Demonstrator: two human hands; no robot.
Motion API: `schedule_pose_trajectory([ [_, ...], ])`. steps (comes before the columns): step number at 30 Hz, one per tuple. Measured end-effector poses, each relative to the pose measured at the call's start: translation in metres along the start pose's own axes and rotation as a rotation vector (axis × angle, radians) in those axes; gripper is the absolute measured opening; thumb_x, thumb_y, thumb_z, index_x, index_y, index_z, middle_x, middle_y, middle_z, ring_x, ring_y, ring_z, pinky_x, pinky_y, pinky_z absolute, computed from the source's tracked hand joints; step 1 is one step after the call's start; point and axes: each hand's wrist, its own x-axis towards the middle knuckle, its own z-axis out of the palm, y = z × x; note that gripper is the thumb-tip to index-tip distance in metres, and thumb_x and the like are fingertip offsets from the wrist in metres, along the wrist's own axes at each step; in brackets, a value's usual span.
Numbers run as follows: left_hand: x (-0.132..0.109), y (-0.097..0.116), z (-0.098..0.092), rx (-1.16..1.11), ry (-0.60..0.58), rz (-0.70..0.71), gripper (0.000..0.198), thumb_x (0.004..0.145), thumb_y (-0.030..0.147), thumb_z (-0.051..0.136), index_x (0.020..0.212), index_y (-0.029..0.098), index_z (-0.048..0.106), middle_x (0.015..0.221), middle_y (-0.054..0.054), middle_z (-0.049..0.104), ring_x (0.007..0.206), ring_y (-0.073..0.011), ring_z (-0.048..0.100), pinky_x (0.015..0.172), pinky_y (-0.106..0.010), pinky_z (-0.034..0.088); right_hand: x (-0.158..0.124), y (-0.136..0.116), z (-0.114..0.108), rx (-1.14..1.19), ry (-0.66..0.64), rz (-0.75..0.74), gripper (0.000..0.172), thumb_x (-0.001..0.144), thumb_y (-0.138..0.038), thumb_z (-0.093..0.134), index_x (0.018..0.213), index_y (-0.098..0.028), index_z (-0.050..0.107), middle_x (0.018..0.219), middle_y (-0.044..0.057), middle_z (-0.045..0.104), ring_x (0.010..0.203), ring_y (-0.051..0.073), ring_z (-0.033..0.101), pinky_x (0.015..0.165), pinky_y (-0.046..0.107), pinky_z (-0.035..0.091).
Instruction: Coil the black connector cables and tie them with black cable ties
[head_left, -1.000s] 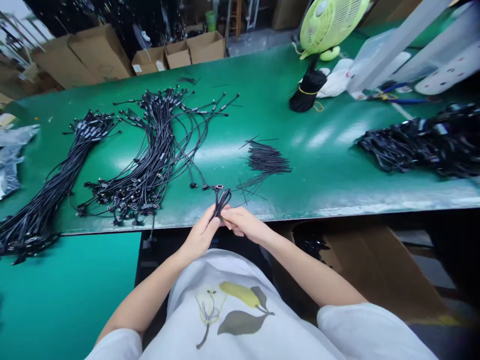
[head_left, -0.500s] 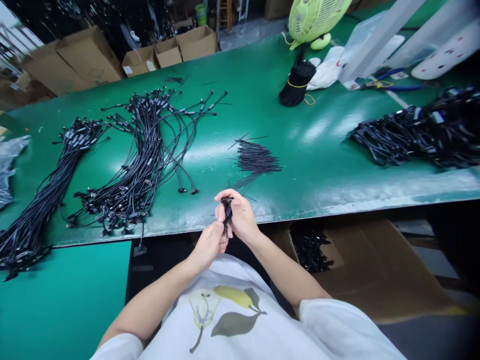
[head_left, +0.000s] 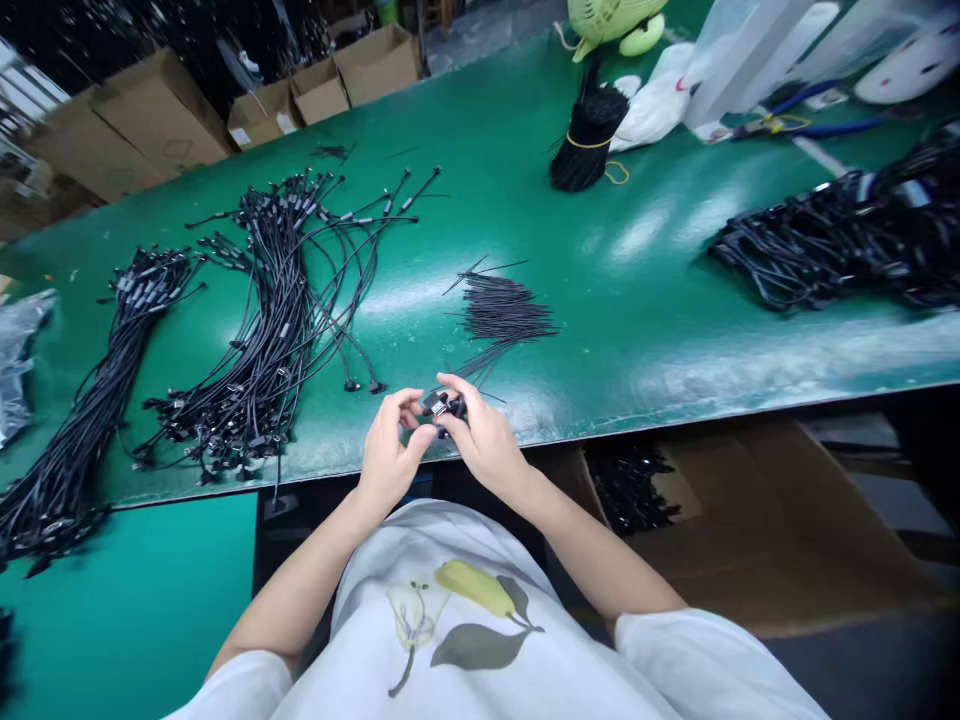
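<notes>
My right hand (head_left: 486, 440) grips a small bundled black cable (head_left: 444, 406) with a metal-tipped connector, between thumb and fingers at the table's front edge. Just beside it, my left hand (head_left: 391, 440) has its thumb and fingers apart, with the fingertips close to the connector; whether they touch it is hard to see. Right beyond both hands lies a loose pile of thin black ties (head_left: 506, 308). To the left, a spread heap of black cables (head_left: 281, 270) with connectors at both ends rests on the green table (head_left: 630, 370).
Another cable bundle (head_left: 105, 390) lies at far left, near a clear plastic bag (head_left: 19, 350). A banded bunch of black ties (head_left: 589, 140) stands at the back. Coiled cables (head_left: 825, 240) are piled at right. Below the edge is an open carton (head_left: 735, 530) holding black cables.
My left hand has come off the black cable and opened slightly to the left. The cable has turned in my right hand, so its connector end now shows. The view has shifted a little.
</notes>
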Motion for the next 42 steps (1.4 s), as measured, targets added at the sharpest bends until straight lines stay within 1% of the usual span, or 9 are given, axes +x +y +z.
schedule_pose_trajectory([
  [6,0.009,0.015,-0.010,0.028,-0.072,0.215,0.033,0.096,0.040,0.046,0.113,0.018,0.063,0.100,-0.008,0.065,0.089,-0.0176,0.058,0.085,-0.033,0.046,0.006,0.007,-0.008,0.253,-0.245,-0.006,0.050,0.099,-0.046,0.038,0.141,-0.018,0.037,0.102,0.007,0.065,0.094,0.017,0.062,0.091,0.034,0.048],
  [11,0.015,0.015,-0.012,0.022,-0.218,0.270,0.042,0.100,0.036,0.032,0.130,0.021,0.059,0.135,-0.012,0.055,0.126,-0.0242,0.047,0.109,-0.043,0.034,0.000,0.020,-0.004,0.854,-0.492,0.138,0.045,0.095,-0.059,0.042,0.106,-0.016,0.052,0.073,-0.001,0.057,0.046,0.006,0.042,0.051,0.024,0.042],
  [15,0.011,0.014,-0.007,-0.241,-0.414,0.112,0.041,0.099,0.037,0.037,0.130,0.023,0.060,0.136,-0.010,0.057,0.125,-0.0230,0.052,0.107,-0.038,0.040,-0.005,0.027,-0.003,0.957,-0.624,0.188,0.060,0.085,-0.072,0.046,0.079,-0.014,0.054,0.047,-0.007,0.041,0.038,0.005,0.030,0.044,0.022,0.031],
  [20,0.003,0.013,0.000,-0.427,-0.510,-0.209,0.036,0.090,0.041,0.056,0.116,0.019,0.067,0.119,-0.010,0.067,0.079,-0.0154,0.068,0.071,-0.027,0.056,-0.012,0.033,-0.010,0.606,-0.653,0.233,0.051,0.079,-0.063,0.064,0.081,-0.012,0.060,0.049,-0.004,0.051,0.049,0.009,0.049,0.060,0.025,0.044],
  [26,0.012,0.002,0.005,-0.459,-0.365,-0.319,0.032,0.081,0.035,0.067,0.107,0.017,0.066,0.113,-0.011,0.071,0.110,-0.0242,0.065,0.099,-0.037,0.049,-0.044,0.032,-0.028,-0.205,-0.286,0.155,0.027,0.092,-0.033,0.056,0.115,-0.018,0.059,0.104,0.007,0.067,0.088,0.017,0.064,0.079,0.030,0.050],
  [29,0.015,-0.005,0.012,-0.370,-0.333,-0.216,0.041,0.085,0.040,0.062,0.120,0.019,0.058,0.126,-0.012,0.065,0.116,-0.0254,0.061,0.099,-0.040,0.049,-0.048,0.038,-0.051,-0.496,-0.184,0.038,0.028,0.097,-0.035,0.048,0.118,-0.019,0.058,0.106,0.008,0.067,0.095,0.018,0.064,0.082,0.029,0.049],
  [36,0.014,-0.053,0.016,0.455,-0.339,0.216,0.042,0.095,0.042,0.044,0.130,0.021,0.057,0.103,-0.011,0.064,0.093,-0.0268,0.058,0.086,-0.045,0.049,0.008,0.086,-0.195,-1.063,0.375,0.207,0.021,0.094,-0.031,0.050,0.100,-0.017,0.065,0.106,0.012,0.061,0.091,0.021,0.056,0.081,0.031,0.045],
  [39,0.041,-0.059,0.029,0.598,-0.315,0.304,0.046,0.095,0.041,0.044,0.135,0.019,0.053,0.104,-0.012,0.060,0.095,-0.0273,0.055,0.087,-0.043,0.048,0.033,0.098,-0.254,-1.120,0.440,0.226,0.027,0.093,-0.035,0.050,0.094,-0.013,0.067,0.101,0.016,0.060,0.093,0.023,0.050,0.086,0.037,0.041],
  [42,0.086,-0.046,0.055,0.587,-0.324,0.307,0.045,0.095,0.038,0.046,0.134,0.017,0.052,0.109,-0.013,0.060,0.102,-0.0278,0.053,0.091,-0.043,0.044,0.054,0.097,-0.270,-1.148,0.530,0.196,0.045,0.096,-0.040,0.041,0.108,-0.003,0.063,0.112,0.028,0.056,0.104,0.029,0.046,0.092,0.049,0.035],
])
